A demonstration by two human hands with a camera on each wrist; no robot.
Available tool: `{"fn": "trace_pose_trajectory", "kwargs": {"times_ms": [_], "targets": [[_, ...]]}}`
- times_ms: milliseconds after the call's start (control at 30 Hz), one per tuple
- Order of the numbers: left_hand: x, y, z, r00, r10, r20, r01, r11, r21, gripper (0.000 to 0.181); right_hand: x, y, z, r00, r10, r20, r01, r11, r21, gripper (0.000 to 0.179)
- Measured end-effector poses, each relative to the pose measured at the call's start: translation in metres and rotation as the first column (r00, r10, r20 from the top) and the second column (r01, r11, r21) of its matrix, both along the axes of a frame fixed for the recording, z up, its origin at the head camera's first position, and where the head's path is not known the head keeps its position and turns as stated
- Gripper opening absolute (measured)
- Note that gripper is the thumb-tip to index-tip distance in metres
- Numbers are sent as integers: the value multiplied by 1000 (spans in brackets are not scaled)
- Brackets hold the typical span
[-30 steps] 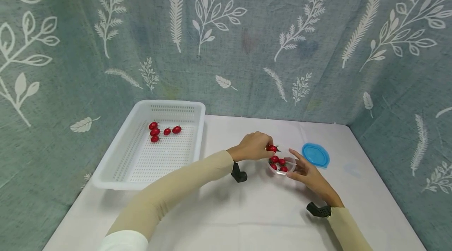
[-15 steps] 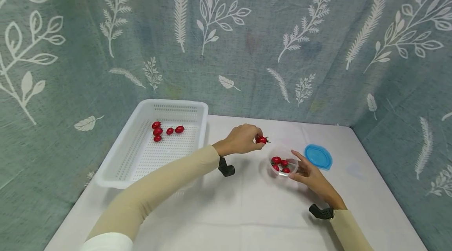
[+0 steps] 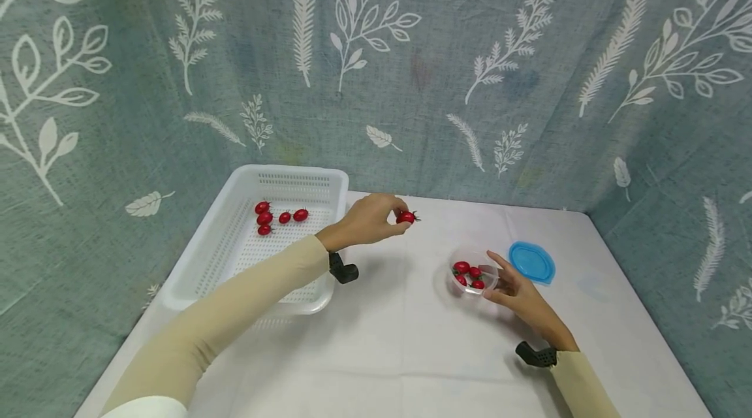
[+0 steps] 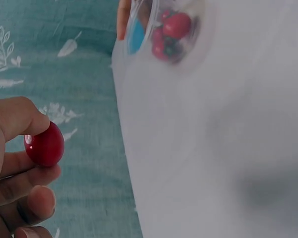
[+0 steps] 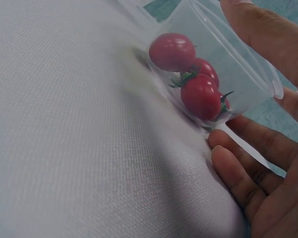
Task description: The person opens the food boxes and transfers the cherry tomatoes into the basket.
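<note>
Between the thumb and fingers of my left hand (image 3: pixel 370 219) is a cherry tomato (image 3: pixel 405 217), its green stem pointing right. The left wrist view shows the same red tomato (image 4: pixel 47 145) pinched at the fingertips. It hangs above the table, between the white basket and a round clear plastic container (image 3: pixel 468 253). My right hand (image 3: pixel 521 297) grips this container from its right side. In the right wrist view the thumb lies by the rim of the container (image 5: pixel 243 82). Several cherry tomatoes (image 5: pixel 201 96) lie inside it.
A white perforated basket (image 3: pixel 342 192) stands at the left with several cherry tomatoes (image 3: pixel 265 217) in it. Behind the right hand a blue lid (image 3: pixel 531 262) lies on the white tablecloth (image 3: pixel 405 339). A patterned green-grey curtain (image 3: pixel 411 111) borders the table.
My left hand has carried its tomato from above the clear container leftward toward the basket. The right hand stays at the container. The head view has shifted slightly.
</note>
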State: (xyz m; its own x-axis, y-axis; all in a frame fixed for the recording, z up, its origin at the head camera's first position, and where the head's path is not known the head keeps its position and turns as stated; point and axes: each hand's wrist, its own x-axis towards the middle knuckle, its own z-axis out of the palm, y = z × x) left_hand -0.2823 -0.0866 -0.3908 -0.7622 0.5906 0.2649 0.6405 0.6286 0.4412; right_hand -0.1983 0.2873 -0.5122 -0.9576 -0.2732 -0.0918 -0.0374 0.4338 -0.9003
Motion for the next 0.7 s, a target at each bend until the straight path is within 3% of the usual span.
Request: {"fn": "trace_pose_trajectory", "kwargs": {"times_ms": [467, 700], "targets": [[-1, -65, 5, 991, 122, -54, -120, 992, 34, 27, -1, 2, -3, 1000, 28, -9, -28, 999, -46, 86], [-1, -92, 0, 979, 193, -64, -190, 981, 46, 32, -1, 4, -5, 998, 50, -35, -52, 996, -72, 85]]}}
